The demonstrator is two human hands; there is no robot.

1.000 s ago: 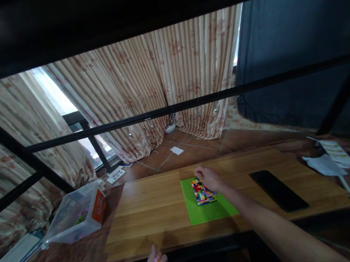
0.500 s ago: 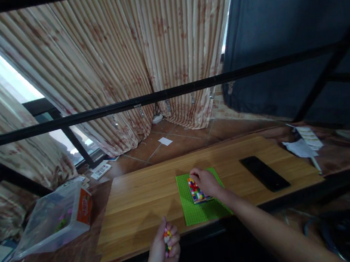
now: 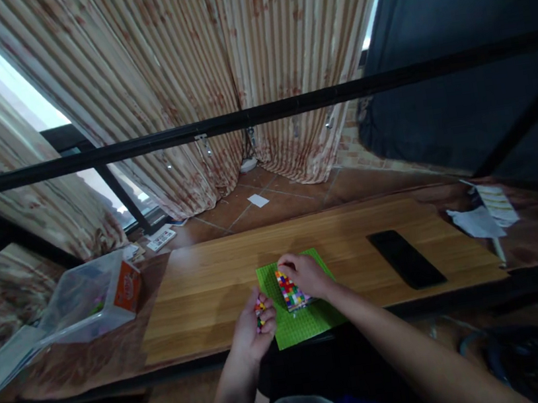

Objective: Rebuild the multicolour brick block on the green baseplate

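My left hand is cupped, palm up, around several small coloured toy bricks, beside the left edge of a green studded baseplate. On the baseplate stands a block of multicoloured bricks, built up in rows. My right hand rests over the far right part of that block, its thumb and fingers pinched together at the block's top. Whatever lies between those fingertips is too small and hidden to tell. The right side of the block is covered by the hand.
A wooden board lies under the baseplate, with a black phone-like slab on its right. To the left is a clear plastic box with an orange label. Papers lie at the right. A black metal rail crosses beyond the board.
My left hand has moved up and right, closer to the baseplate. My right hand stays at the brick block. The baseplate is now slightly turned, and the whole view has shifted a little.
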